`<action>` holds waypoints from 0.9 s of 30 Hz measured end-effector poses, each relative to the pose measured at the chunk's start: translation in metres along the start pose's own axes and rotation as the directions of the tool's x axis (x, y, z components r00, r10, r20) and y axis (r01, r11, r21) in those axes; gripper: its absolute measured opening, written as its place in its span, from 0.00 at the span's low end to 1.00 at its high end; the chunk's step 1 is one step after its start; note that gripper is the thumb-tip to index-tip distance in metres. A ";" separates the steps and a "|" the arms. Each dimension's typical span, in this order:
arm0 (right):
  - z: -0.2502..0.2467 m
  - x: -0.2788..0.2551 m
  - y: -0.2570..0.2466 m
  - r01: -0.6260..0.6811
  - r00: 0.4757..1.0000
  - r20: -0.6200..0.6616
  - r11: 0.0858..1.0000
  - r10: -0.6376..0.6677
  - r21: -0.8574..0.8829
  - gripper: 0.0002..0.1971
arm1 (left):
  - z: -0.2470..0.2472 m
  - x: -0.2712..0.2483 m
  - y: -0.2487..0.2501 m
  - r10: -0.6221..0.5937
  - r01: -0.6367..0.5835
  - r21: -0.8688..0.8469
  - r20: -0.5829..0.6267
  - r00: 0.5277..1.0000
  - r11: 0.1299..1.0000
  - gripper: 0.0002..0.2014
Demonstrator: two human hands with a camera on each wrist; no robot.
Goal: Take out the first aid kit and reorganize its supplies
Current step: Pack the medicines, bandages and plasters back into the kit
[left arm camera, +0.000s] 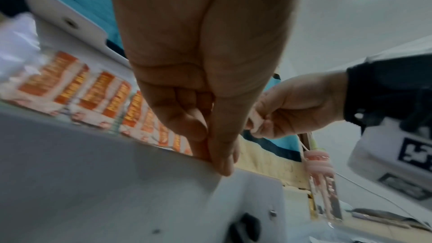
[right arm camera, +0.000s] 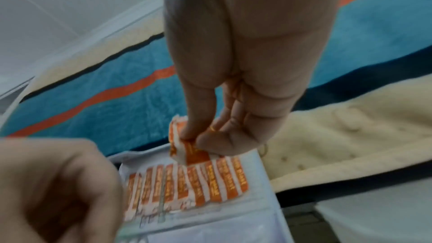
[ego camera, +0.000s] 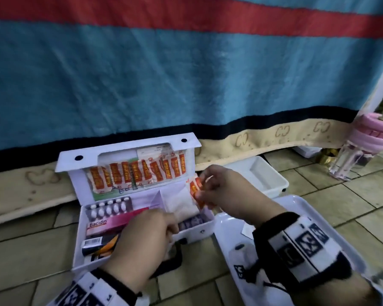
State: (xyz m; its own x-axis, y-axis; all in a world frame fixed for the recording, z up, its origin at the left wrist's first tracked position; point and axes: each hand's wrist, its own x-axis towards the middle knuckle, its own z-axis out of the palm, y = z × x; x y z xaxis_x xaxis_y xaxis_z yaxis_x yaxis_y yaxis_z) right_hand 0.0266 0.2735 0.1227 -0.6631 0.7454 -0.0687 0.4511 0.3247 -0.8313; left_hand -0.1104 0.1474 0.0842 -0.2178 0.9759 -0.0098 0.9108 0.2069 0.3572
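The white first aid kit lies open on the tiled floor, its lid leaning back against a draped blanket. A row of orange plaster strips sits in the lid. The base holds a blister pack of white pills, a pink Bacidin box, a black tube and a white gauze packet. My left hand grips the kit's front wall between thumb and fingers. At the kit's right end, my right hand pinches a few orange plasters just above the lid's row.
A white tray lies on the floor to the right, under my right forearm. A small white bin stands behind it. A clear bottle with a pink lid stands at far right. The blue and red blanket fills the background.
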 end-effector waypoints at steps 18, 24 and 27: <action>0.032 0.108 -0.048 0.254 0.942 -0.112 0.892 -0.315 -0.373 0.08 | -0.018 -0.021 -0.047 -0.046 0.044 -0.142 -0.005 0.999 0.989 0.10; 0.031 0.097 -0.051 0.340 0.915 0.074 0.660 -0.397 -0.670 0.14 | -0.014 -0.023 -0.048 -0.064 0.056 -0.190 -0.041 0.997 0.980 0.10; 0.031 0.094 -0.050 0.347 0.918 0.095 0.663 -0.386 -0.664 0.12 | -0.012 -0.023 -0.049 -0.062 0.050 -0.192 -0.058 0.996 0.980 0.10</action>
State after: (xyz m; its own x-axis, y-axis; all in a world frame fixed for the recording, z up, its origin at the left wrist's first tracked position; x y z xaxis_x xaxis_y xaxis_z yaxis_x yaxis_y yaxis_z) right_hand -0.0771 0.3096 0.1402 -0.8393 0.5034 0.2053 0.4650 0.8604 -0.2087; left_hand -0.1539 0.1136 0.0780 -0.2939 0.9556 0.0226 0.8148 0.2381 0.5285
